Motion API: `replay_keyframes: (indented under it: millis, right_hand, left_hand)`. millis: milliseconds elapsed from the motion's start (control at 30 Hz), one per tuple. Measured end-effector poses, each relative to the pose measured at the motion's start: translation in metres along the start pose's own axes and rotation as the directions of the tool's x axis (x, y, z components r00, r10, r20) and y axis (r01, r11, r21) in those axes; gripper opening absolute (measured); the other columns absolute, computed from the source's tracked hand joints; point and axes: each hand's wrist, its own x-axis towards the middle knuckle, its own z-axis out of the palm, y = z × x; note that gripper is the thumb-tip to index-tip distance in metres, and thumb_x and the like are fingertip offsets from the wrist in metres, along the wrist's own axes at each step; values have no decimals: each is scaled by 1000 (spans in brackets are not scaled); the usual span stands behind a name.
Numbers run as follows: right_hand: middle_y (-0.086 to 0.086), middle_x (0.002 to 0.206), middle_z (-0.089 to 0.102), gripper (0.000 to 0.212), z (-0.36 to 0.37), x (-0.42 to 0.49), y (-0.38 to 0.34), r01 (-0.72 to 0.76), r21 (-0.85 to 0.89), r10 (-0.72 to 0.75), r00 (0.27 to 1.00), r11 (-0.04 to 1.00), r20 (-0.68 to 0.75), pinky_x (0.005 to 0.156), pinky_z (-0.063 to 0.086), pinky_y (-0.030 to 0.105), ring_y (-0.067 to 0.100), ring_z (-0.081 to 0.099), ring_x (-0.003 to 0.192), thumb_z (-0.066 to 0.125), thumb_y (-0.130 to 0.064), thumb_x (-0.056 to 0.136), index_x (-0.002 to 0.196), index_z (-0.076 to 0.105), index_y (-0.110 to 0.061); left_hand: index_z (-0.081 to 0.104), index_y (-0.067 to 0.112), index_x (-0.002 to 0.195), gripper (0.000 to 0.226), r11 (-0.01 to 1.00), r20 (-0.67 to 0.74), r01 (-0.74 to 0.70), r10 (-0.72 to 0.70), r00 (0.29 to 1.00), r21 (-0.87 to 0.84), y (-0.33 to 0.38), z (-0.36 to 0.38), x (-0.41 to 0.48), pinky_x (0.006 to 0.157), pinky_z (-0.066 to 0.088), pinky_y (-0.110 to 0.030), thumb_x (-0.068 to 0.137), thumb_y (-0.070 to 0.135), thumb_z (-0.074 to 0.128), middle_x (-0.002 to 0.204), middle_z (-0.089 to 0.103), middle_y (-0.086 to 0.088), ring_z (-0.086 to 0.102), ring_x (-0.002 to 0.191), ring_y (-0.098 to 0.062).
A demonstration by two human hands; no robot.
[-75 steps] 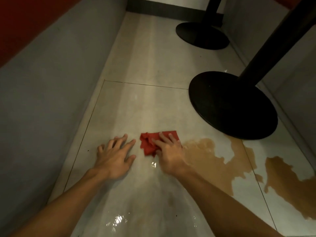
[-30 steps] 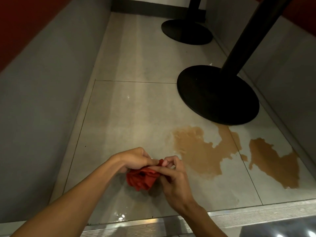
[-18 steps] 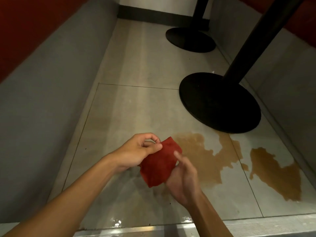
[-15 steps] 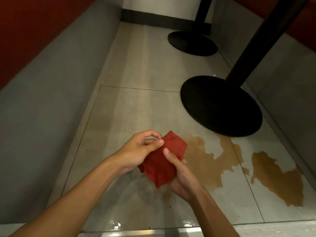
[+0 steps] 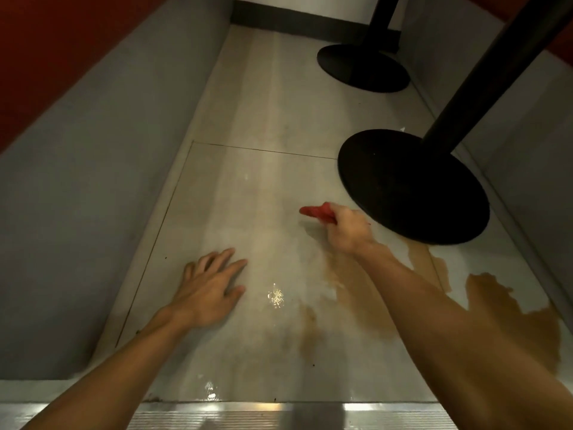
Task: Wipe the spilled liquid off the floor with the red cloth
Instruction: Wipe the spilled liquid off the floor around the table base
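- Around my left hand (image 5: 207, 290) I can read no words, labels or numbers.
- Around my right hand (image 5: 347, 232) no brand or sign is legible either.

Tiled floor (image 5: 263, 119): narrow lane between left grey wall panel (image 5: 108, 181) and right grey wall panel (image 5: 527, 144). Near black table base (image 5: 412, 187) and its pole (image 5: 483, 79) block the right half. The right hand (image 5: 347, 231), gripping the red cloth (image 5: 317, 212), is just beside the base's rim. Second base (image 5: 362, 68) farther back. Left half open beyond the flat left hand (image 5: 207, 290).
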Motion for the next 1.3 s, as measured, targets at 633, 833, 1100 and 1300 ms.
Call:
replay_keyframes:
  millis: [633,833,1100,1300]
  right_hand:
    - [-8,158,23,49,75,-177,16,-92,-246,115,990,965,82,110,33,37,22,22,140,47,-28,97,144,38,-40]
    - [7,138,30,58,106,-200,-9,-356,-328,335,934,875,-123,107,39,41,25,34,124,49,-31,96,150,27,-35]
    - [14,135,35,54,156,-209,-82,-353,-297,344,935,887,-85,105,32,49,35,33,124,41,-24,98,149,25,-31]
    - [9,134,33,62,115,-219,-27,-394,-303,379,919,868,-111,105,37,42,30,34,121,44,-18,93,149,27,-37]
  left_hand:
    - [25,49,145,48,1000,-23,0,0,1000,-17,-12,3,4,109,9,-41,97,53,24,159,10,18,10,142,-15]
    - [26,50,144,48,1000,-58,-14,13,998,-11,-13,10,6,109,9,-43,96,54,26,158,11,18,11,141,-16]
    - [24,52,143,48,1000,-50,-4,4,999,-2,-17,12,7,110,9,-45,95,56,23,158,11,20,10,142,-15]
    - [26,52,142,47,1000,-59,-8,7,998,-12,-19,12,7,110,11,-46,96,56,23,158,12,20,12,143,-17]
